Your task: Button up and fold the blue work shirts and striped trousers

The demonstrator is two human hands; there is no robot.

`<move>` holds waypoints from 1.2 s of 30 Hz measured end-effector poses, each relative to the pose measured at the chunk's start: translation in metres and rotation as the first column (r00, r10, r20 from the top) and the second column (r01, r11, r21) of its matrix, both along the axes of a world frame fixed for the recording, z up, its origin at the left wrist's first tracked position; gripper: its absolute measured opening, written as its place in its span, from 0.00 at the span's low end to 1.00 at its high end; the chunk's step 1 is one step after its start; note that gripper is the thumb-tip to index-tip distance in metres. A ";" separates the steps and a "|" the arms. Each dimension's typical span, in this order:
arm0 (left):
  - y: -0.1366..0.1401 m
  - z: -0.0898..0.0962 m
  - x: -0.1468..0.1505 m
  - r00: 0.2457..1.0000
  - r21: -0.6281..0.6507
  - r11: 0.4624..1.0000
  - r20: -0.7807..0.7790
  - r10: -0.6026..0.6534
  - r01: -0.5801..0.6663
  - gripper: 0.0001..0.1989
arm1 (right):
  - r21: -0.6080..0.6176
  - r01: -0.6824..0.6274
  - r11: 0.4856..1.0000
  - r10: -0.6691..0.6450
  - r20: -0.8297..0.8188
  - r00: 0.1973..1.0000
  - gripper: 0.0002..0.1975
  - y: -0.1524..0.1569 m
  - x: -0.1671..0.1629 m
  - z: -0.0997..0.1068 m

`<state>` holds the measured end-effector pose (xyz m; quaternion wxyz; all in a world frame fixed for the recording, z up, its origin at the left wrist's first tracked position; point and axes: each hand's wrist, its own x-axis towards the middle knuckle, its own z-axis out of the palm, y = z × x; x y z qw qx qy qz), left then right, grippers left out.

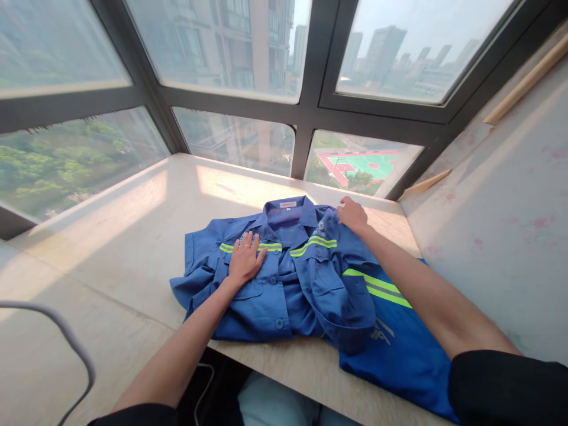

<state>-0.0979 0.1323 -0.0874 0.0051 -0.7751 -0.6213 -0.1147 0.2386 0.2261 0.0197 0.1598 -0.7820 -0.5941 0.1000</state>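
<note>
A blue short-sleeved work shirt with yellow-green and grey reflective stripes lies front up on the ledge, its collar toward the window. Its front is unbuttoned at the top, and the side on the right is rumpled and folded over. My left hand rests flat on the chest, near the stripe and pocket, fingers extended. At the shoulder on the right, my right hand has its fingers curled in on the shirt's fabric; the fingertips are partly hidden. Beside it, partly under my right forearm, lies another blue garment with a similar stripe.
The pale stone ledge runs up to grey-framed windows. A papered wall with peeling edges bounds the right side. A grey cable arches at the lower left. Below the ledge's front edge is a dark gap.
</note>
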 end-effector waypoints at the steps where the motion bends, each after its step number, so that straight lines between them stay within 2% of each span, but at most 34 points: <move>1: 0.000 -0.001 0.000 1.000 0.000 1.000 0.003 0.011 -0.011 0.32 | -0.013 -0.044 0.999 0.044 -0.029 0.999 0.20 -0.002 -0.002 -0.006; 6: 0.001 -0.004 0.000 0.999 0.012 1.000 0.036 0.022 -0.023 0.31 | 0.017 -0.260 0.965 0.261 -0.098 0.960 0.16 -0.030 -0.010 -0.026; 9: 0.001 -0.004 -0.001 0.997 0.040 0.999 0.073 0.019 -0.022 0.29 | 0.112 -0.362 0.925 0.377 -0.160 0.912 0.12 -0.062 -0.014 -0.024; 11: 0.001 -0.004 -0.002 0.995 0.056 0.998 0.103 0.016 -0.022 0.26 | 0.119 -0.415 0.902 0.431 -0.194 0.881 0.09 -0.090 -0.014 -0.018; 14: 0.004 -0.001 -0.003 0.990 0.022 1.000 0.142 0.012 -0.016 0.24 | -0.068 -0.517 0.853 0.473 -0.316 0.823 0.17 -0.136 -0.013 -0.005; 17: 0.003 0.007 -0.007 0.980 -0.051 0.998 0.192 0.054 -0.045 0.24 | -0.222 -0.622 0.751 0.505 -0.416 0.757 0.23 -0.182 -0.010 0.008; 19: -0.006 0.016 -0.013 0.971 -0.052 0.995 0.221 0.097 -0.087 0.24 | -0.255 -0.667 0.700 0.558 -0.388 0.733 0.29 -0.208 -0.009 0.013; 22: -0.037 0.032 -0.028 0.962 0.016 0.991 0.240 0.127 -0.135 0.24 | -0.344 -0.665 0.663 0.609 -0.268 0.747 0.37 -0.234 -0.010 0.012; 25: -0.084 0.044 -0.044 0.966 0.016 0.983 0.188 0.176 -0.182 0.27 | -0.414 -0.619 0.668 0.633 -0.123 0.765 0.36 -0.246 -0.014 0.004; 28: -0.125 0.048 -0.060 0.962 -0.078 0.967 0.109 0.252 -0.244 0.41 | -0.418 -0.586 0.694 0.633 -0.031 0.773 0.22 -0.253 -0.019 -0.003; 30: -0.143 0.047 -0.072 0.942 -0.145 0.946 0.132 0.308 -0.289 0.52 | -0.384 -0.579 0.719 0.629 0.006 0.777 0.12 -0.255 -0.021 -0.005; 31: -0.150 0.046 -0.077 0.927 -0.170 0.935 0.165 0.337 -0.310 0.54 | -0.352 -0.580 0.735 0.623 0.010 0.783 0.09 -0.256 -0.022 -0.005; 33: -0.158 0.046 -0.087 0.893 -0.198 0.922 0.248 0.375 -0.332 0.50 | -0.254 -0.578 0.775 0.593 -0.024 0.805 0.08 -0.256 -0.022 -0.001; 36: -0.162 0.055 -0.093 0.837 -0.224 0.914 0.373 0.401 -0.338 0.32 | -0.070 -0.502 0.862 0.490 -0.137 0.861 0.09 -0.251 -0.022 0.008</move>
